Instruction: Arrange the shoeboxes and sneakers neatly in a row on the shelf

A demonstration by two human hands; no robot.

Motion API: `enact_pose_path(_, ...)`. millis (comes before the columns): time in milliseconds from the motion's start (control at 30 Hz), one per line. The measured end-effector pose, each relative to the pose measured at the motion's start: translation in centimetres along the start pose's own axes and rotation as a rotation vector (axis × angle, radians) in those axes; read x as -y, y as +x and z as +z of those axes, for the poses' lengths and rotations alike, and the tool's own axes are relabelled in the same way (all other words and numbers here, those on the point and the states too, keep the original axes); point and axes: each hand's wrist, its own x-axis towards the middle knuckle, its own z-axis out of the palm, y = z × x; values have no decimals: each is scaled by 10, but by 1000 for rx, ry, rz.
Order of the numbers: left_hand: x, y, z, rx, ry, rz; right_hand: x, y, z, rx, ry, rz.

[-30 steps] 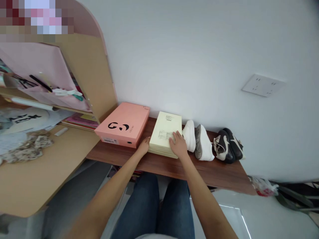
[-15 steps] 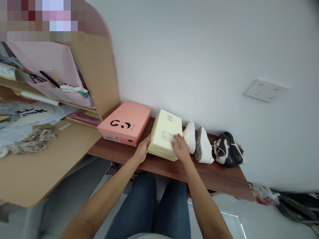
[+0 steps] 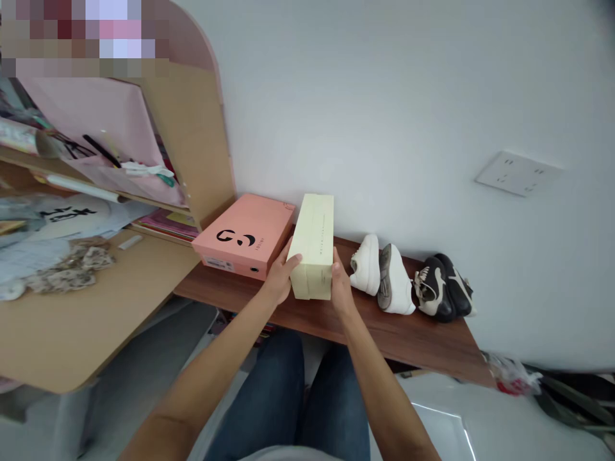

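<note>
Head view: both hands on a pale cream, oblong cardboard box (image 3: pixel 312 240), which is up on its long side, narrow face uppermost, over the dark-brown wood-grain tabletop (image 3: pixel 408 339). Left hand (image 3: pixel 279 276) curled round the near left edge, thumb over the corner; right hand (image 3: pixel 340 282) flat against the right side. Box squeezed between the two; whether its underside bears on the wood, cannot tell. Left of it, near, a flat salmon-pink cardboard shoebox (image 3: pixel 247 234) with black print. Right, clear of the right hand: a pair of white sneakers (image 3: pixel 396 282), then black-and-white sneakers (image 3: pixel 439 288). Step in hand, by my reading: handling the cream box on edge, lid on. Any move from this grip calls for even pressure from both sides, lest the lid slip along its seam.
</note>
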Motion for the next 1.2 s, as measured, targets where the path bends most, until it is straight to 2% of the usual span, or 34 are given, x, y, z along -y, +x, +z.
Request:
enact_pose_path(133,-1,5,-7,-19,75,-8,6,2,4,12,25,56)
enact_pose_path(400,-3,6,-10,-2,120,-47,-8,2,11,-55,152,63)
enact_pose_path(667,-2,1,-8,-26,153,-89,-13,-7,12,-99,71,58)
enact_pose_path(967,6,2,-6,-20,228,-30,-5,-11,6,-90,-21,53)
enact_pose_path(1200,16,4,-14,5,145,-25,-9,-10,2,-86,-18,55)
